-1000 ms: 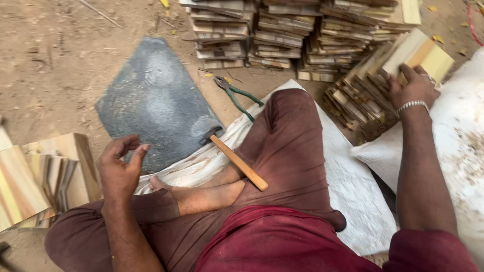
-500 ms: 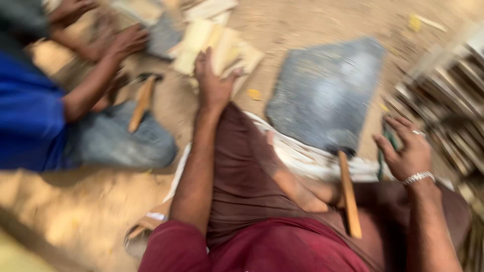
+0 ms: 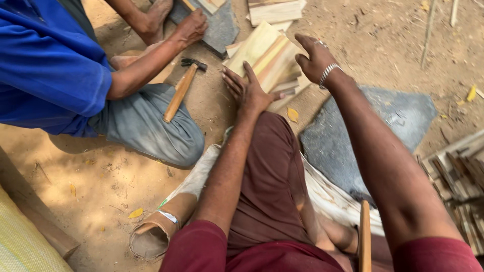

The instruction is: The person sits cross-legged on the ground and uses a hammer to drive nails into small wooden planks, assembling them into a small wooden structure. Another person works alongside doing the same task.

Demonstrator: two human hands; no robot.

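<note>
I sit on the ground with brown trousers. My left hand [image 3: 248, 89] rests open, fingers spread, on the near edge of a loose pile of pale wooden slats [image 3: 264, 56]. My right hand [image 3: 315, 58], with a metal bracelet on the wrist, hovers open over the right side of the same pile and holds nothing. A grey stone slab [image 3: 383, 126] lies on the dirt under my right forearm. A wooden handle [image 3: 365, 236] stands by my right knee.
A person in a blue shirt and grey trousers sits at the left, one hand [image 3: 190, 26] on another grey slab [image 3: 222, 27]. A hammer [image 3: 182, 85] leans on that person's knee. Stacked slats [image 3: 456, 176] lie at the right. A rolled sack [image 3: 156, 229] lies below.
The view has swung left. My right hand has moved from near the slab across to the slat pile. My left hand stays on the pile.
</note>
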